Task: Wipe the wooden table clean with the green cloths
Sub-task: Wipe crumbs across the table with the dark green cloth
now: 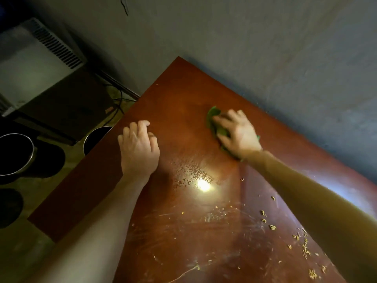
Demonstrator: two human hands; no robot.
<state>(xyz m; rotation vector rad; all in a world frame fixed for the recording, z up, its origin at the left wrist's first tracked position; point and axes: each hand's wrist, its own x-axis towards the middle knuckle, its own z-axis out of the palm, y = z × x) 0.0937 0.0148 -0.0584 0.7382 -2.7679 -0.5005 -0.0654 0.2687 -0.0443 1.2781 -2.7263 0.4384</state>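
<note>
Crumbs [306, 246]: pale yellowish bits and short curled strands, scattered on the near right part of the tabletop, beside the right forearm.
Wooden table [183, 231]: reddish-brown top, glossy, with many fine pale scratches on the near half; straight edges, its far corner reaching the wall.
Glare [203, 185]: a bright round reflection mid-table, with a speckled smear just beyond it.
Left hand [138, 148]: palm down on the tabletop near the left edge, fingers loosely bent, holding nothing.
Right hand [237, 131]: fingers spread wide and fairly straight, pressing down flat on the cloth.
Green cloth [213, 119]: soft, crumpled fabric lying on the far half of the table under the right hand, near the wall side. Its long axis runs from far left to near right, roughly in line with the hand. One folded end sticks out past the fingertips toward the far corner, and a small edge shows at the wrist.
Steel pots [18, 154]: two round, shiny-rimmed pots with dark insides on the floor left of the table, the second [95, 137] partly hidden by the table edge.
Cables [117, 103]: thin dark loops on the floor by the far corner.
Grey appliance [40, 64]: boxy, with a slotted vent grille, far left.
Wall [265, 48]: matt grey, rough plaster texture.
</note>
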